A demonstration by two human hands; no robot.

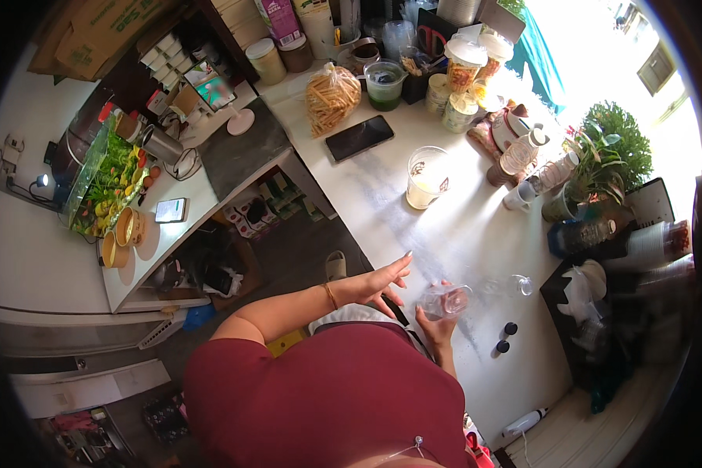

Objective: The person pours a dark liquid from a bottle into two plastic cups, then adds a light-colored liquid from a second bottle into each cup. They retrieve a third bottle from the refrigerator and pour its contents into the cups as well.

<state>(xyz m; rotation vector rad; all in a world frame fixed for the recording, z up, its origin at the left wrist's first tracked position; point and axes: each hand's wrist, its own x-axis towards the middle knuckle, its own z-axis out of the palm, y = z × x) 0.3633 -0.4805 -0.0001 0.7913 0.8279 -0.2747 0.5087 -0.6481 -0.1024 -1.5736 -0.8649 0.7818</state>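
Clear plastic cup (447,300), likely light, thin-walled and crushable, gripped around its side by right hand (437,326); left hand (378,282) open, fingers spread, above desk (476,226).

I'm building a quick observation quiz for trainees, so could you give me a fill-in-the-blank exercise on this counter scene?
1. The right hand holds a small clear ____.
2. The left hand is spread ____, holding nothing.
3. The black phone lies beside a bag of ____ sticks.
4. Near the right hand, two small ____ caps lie on the white counter.

Missing words: cup; open; bread; black
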